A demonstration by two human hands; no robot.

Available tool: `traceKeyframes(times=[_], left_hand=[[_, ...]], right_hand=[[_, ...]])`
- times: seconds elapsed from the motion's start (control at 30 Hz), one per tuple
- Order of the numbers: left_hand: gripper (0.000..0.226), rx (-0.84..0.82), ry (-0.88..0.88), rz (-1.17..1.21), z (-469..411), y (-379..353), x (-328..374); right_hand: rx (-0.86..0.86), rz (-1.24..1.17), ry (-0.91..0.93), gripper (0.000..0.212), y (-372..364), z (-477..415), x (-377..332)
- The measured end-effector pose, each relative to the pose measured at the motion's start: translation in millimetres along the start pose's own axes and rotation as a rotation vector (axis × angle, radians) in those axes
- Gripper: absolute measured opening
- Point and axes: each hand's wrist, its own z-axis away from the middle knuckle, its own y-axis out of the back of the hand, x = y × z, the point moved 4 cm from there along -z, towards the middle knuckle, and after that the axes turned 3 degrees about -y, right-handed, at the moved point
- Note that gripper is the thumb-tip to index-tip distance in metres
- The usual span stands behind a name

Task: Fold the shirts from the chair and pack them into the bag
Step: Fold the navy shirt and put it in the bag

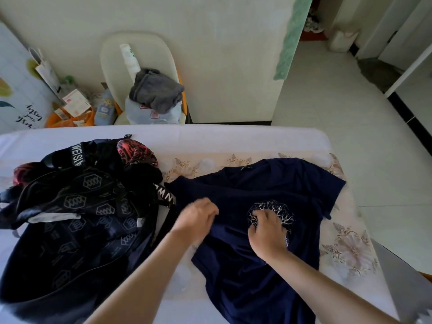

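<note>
A navy shirt (252,272) with a white tree print lies spread on the bed, collar away from me. My left hand (198,218) pinches the shirt's cloth at its left edge. My right hand (266,235) grips bunched cloth over the print. A black patterned bag (77,220) lies open on the bed to the left, with a red-and-black garment (136,152) at its top. Behind the bed, a grey shirt (156,90) is heaped on a cream chair (117,57).
The bed (233,141) has a floral cover and ends at the right by a tiled floor (339,113). A plastic bag (145,114) sits under the grey shirt. Bottles and boxes (77,106) crowd the floor left of the chair.
</note>
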Motion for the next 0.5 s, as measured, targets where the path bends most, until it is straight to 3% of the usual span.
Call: traceKeyframes(times=[0.07, 0.17, 0.27, 0.33, 0.4, 0.43, 0.5], left_hand=[[0.051, -0.307, 0.136, -0.130, 11.5, -39.4, -0.4], [0.069, -0.410, 0.257, -0.274, 20.6, -58.0, -6.8], [0.069, -0.311, 0.309, -0.293, 22.6, -53.7, -4.1], [0.053, -0.054, 0.254, -0.222, 27.3, -43.3, 3.4], [0.025, 0.157, 0.075, -0.202, 34.6, -36.5, 9.6], [0.019, 0.182, -0.016, -0.181, 39.2, -34.8, 13.1], [0.020, 0.058, -0.117, -0.128, 49.1, -44.0, 18.4]], right_hand=[[-0.160, 0.134, -0.122, 0.067, -8.5, 4.3, 24.0], [-0.284, 0.214, 0.003, 0.077, -4.8, -5.7, 44.3], [-0.315, 0.188, 0.070, 0.079, 7.2, -23.5, 50.8], [-0.323, 0.220, 0.103, 0.081, 9.6, -31.0, 48.7], [-0.258, 0.284, 0.145, 0.083, 6.6, -31.2, 45.6], [-0.165, 0.329, 0.184, 0.083, 5.3, -27.7, 43.0], [0.059, 0.378, 0.274, 0.081, 2.9, -13.1, 36.5]])
